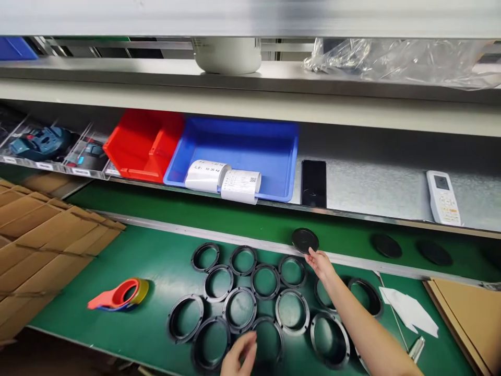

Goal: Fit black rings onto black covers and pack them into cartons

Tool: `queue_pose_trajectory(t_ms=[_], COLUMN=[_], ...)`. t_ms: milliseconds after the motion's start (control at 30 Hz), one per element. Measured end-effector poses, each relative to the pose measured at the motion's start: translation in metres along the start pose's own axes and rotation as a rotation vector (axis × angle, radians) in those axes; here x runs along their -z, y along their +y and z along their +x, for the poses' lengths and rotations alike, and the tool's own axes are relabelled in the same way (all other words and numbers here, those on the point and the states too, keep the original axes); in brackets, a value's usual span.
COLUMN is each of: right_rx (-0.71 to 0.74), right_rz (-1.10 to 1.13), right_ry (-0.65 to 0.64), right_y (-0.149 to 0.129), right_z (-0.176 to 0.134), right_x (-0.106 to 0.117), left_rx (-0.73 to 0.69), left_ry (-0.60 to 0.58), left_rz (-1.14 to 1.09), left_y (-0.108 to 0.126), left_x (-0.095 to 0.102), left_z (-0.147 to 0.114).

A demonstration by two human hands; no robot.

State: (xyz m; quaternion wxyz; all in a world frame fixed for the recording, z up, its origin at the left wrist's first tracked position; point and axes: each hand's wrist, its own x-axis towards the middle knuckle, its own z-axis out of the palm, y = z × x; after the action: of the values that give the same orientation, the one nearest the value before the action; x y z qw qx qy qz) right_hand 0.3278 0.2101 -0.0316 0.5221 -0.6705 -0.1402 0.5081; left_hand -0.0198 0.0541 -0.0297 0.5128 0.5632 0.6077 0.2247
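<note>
My right hand (321, 264) reaches toward the back of the green bench and pinches the near edge of a flat black round disc (305, 240). Near the front edge, my left hand (239, 355) has loosely curved fingers, with a gap between thumb and forefinger and nothing seen in it. It is close beside a black ring (198, 349) and another black ring (280, 339). Several more black rings with small holes in their rims, such as one ring (291, 331), lie in loose rows around both hands. My right forearm covers part of the rings on the right.
More black discs (386, 245) lie on the green strip behind. A tape dispenser (121, 295) and folded cardboard (47, 250) are left; white paper (409, 309) and cardboard sheets (469, 308) are right. Above, the shelf holds a red bin (136, 167), blue tray (287, 177), phone (313, 184) and remote (444, 198).
</note>
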Motion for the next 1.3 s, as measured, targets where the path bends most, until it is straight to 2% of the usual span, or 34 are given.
queue_pose_trajectory(t_ms=[67,167,267,367,433,500,600,633,700,800,900,1000,1167,1300], right_rx=[-0.011,-0.060,-0.115,-0.100,-0.061,0.049,0.420,0.561,0.783,0.941,0.999,0.991,0.878,0.768], right_rz=[0.102,0.290,0.435,0.391,0.237,0.026,-0.267,-0.347,-0.484,-0.610,-0.703,-0.734,-0.605,-0.445], right_ry=[-0.096,-0.258,-0.357,-0.408,-0.446,-0.376,-0.110,-0.058,-0.066,-0.115,-0.081,-0.120,-0.238,-0.320], right_y=[0.012,0.026,0.029,0.020,0.010,0.000,-0.015,-0.019,-0.025,-0.030,-0.029,-0.026,-0.027,-0.026], right_z=[-0.056,-0.143,-0.210,-0.244,-0.250,-0.248,-0.241,-0.239,-0.238,-0.240,-0.238,-0.233,-0.229,-0.230], right_x=[0.003,0.011,0.018,0.027,0.042,0.065,0.099,0.108,0.119,0.126,0.134,0.147,0.172,0.188], left_rx=[0.072,0.060,0.074,0.198,0.241,0.220,0.207,0.216,0.233,0.245,0.223,0.192,0.193,0.172], left_ry=[-0.174,-0.411,-0.643,-0.776,-0.797,-0.787,-0.823,-0.845,-0.866,-0.853,-0.822,-0.815,-0.778,-0.797], left_rz=[-0.425,-1.049,-1.278,-1.287,-1.313,-1.356,-1.339,-1.317,-1.286,-1.272,-1.245,-1.182,-1.155,-1.170], left_y=[0.043,0.107,0.137,0.142,0.144,0.151,0.167,0.173,0.182,0.194,0.203,0.209,0.214,0.218], left_x=[-0.002,-0.016,-0.043,-0.069,-0.080,-0.085,-0.090,-0.092,-0.097,-0.108,-0.122,-0.136,-0.157,-0.172], left_z=[0.015,0.038,0.051,0.048,0.040,0.031,0.017,0.011,0.001,-0.015,-0.028,-0.039,-0.053,-0.064])
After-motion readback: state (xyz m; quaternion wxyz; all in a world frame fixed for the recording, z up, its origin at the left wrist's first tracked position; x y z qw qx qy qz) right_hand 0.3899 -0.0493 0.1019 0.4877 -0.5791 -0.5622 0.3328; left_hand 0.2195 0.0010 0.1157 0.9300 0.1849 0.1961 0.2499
